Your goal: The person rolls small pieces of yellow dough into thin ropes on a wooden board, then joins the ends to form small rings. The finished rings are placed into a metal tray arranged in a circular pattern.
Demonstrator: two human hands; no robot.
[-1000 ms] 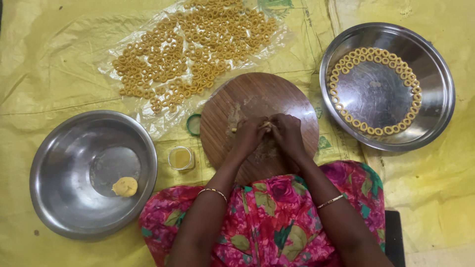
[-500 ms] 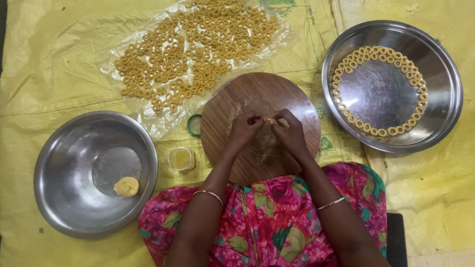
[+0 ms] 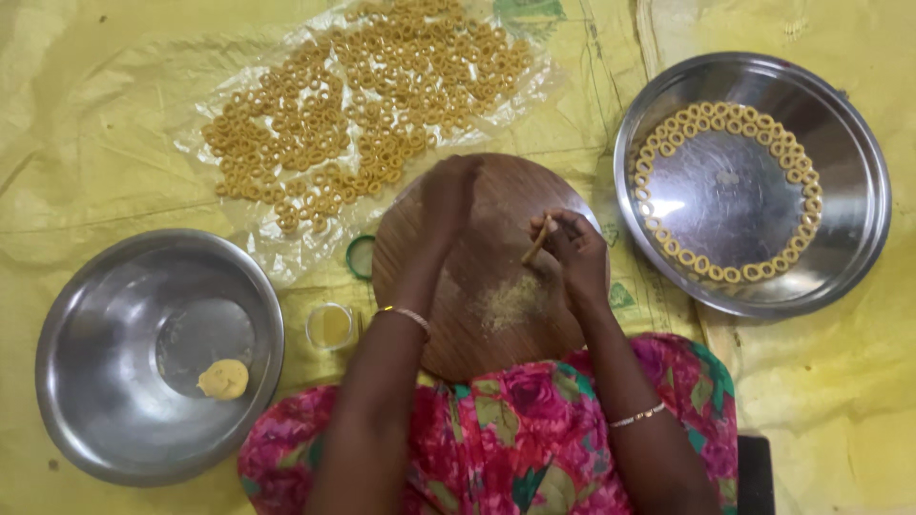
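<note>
Apart now after working together mid-board, left hand (image 3: 448, 195) reaches up flat (toward the rings (image 3: 363, 105)), right hand (image 3: 572, 250) pinching a dough strip (image 3: 536, 241) over the wooden board (image 3: 496, 315).

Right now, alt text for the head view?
Right hand pinches a dough strip over a round wooden board; left hand rests on its far edge. Dough rings fill a plastic sheet; more line the right plate.

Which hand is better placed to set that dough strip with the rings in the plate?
Right, probably. The right hand already pinches the dough strip and lies nearer the steel plate; the left hand is on the board's far side.
</note>
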